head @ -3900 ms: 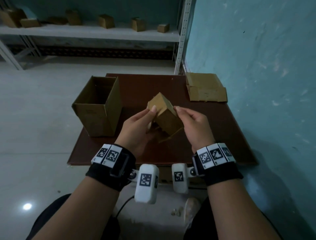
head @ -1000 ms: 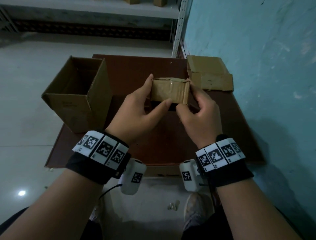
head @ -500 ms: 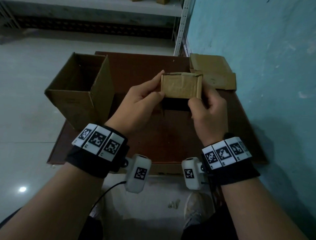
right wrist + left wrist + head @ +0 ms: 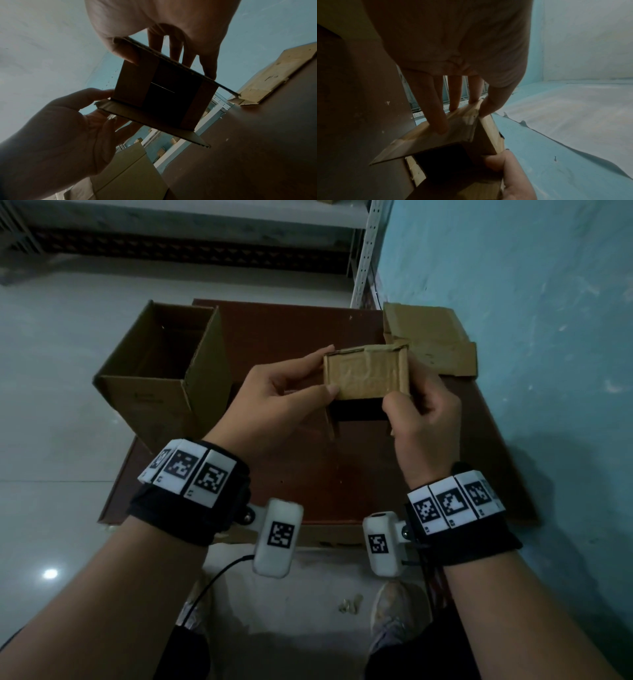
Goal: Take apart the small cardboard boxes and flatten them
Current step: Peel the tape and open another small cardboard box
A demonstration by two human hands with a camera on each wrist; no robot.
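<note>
I hold a small cardboard box [image 4: 366, 374] in the air above the brown table [image 4: 342, 474], its near end open with flaps hanging down. My left hand [image 4: 284, 398] pinches the box's left side between thumb and fingers. My right hand [image 4: 424, 412] grips the right side, thumb on the front face, fingers behind. The left wrist view shows the small box [image 4: 453, 135] with my left fingers [image 4: 436, 115] lying on a flap. In the right wrist view the box [image 4: 163, 94] is open and dark inside, my right thumb [image 4: 125, 52] on its edge.
A larger open cardboard box [image 4: 164, 378] stands at the table's left edge. Flattened cardboard pieces [image 4: 431, 344] lie at the far right corner by the blue wall [image 4: 531, 337]. A shelf [image 4: 205, 213] runs behind the table. My feet are on the floor below.
Since the earliest frame the box has been turned from a tilted pose to face me flat. Over the last second both hands shifted it slightly right and away.
</note>
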